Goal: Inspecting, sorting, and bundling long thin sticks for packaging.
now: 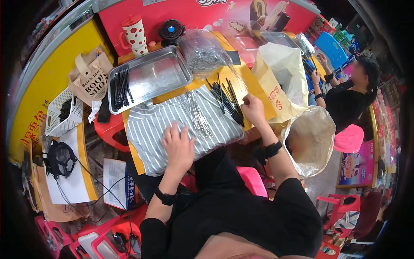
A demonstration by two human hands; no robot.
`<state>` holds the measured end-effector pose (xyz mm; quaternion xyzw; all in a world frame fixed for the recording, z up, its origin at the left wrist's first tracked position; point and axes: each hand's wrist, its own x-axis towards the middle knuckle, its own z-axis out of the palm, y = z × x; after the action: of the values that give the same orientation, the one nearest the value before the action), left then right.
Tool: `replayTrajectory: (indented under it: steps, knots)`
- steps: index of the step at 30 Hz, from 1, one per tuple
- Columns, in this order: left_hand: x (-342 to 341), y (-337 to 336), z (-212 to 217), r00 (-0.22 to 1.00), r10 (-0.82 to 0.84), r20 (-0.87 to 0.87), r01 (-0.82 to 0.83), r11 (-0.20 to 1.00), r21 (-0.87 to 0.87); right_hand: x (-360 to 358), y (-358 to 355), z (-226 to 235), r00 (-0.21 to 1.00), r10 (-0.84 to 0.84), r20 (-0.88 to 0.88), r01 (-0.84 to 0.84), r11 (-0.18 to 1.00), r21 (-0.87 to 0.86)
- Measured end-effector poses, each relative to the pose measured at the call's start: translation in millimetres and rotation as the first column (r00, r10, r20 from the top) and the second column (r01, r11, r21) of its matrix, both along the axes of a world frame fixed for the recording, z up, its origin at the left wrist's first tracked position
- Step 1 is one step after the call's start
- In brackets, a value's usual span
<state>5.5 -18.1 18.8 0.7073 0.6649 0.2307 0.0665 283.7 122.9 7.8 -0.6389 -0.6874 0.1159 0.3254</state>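
My left hand (pixel 178 146) lies flat with its fingers apart on a grey-and-white striped cloth (pixel 151 125). A loose bunch of thin, shiny, silvery strips (pixel 199 116) rests on that cloth, to the right of my left hand; their kind is unclear. My right hand (pixel 253 108) is at the right side of the yellow board (pixel 261 93), its fingers curled together. What they hold, if anything, is too small to make out. Just left of it lies a bunch of thin black sticks (pixel 228 101), partly on the cloth and partly on the board.
A metal tray (pixel 151 71) with black sticks stands behind the cloth, beside a clear plastic bag (pixel 202 52). Paper-lined bags (pixel 310 142) stand to the right. A white basket (pixel 64 114) is at left. Another person (pixel 349 90) works at the far right.
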Motion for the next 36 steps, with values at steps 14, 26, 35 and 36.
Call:
replayTrajectory:
  steps: [14, 26, 35, 36]
  knots:
    - [-9, -34, 24, 0.981, -0.102, 0.167, 0.072, 0.981, 0.179, 26, -21, 6, 0.921, 0.033, 0.388, -0.068, 0.995, 0.077]
    - [1, -50, 29, 0.903, -0.268, 0.335, 0.145, 0.926, 0.35, 74, -57, 24, 0.615, -0.275, -0.739, -0.254, 0.819, -0.515]
    - [15, -44, 2, -0.026, 0.238, 0.971, 0.457, 0.867, -0.2, -83, -141, 43, 0.698, 0.3, -0.651, -0.595, 0.748, -0.293]
    - [11, -43, -3, -0.224, 0.316, 0.922, 0.487, 0.856, -0.176, -102, -143, 42, 0.743, 0.374, -0.556, -0.59, 0.758, -0.279]
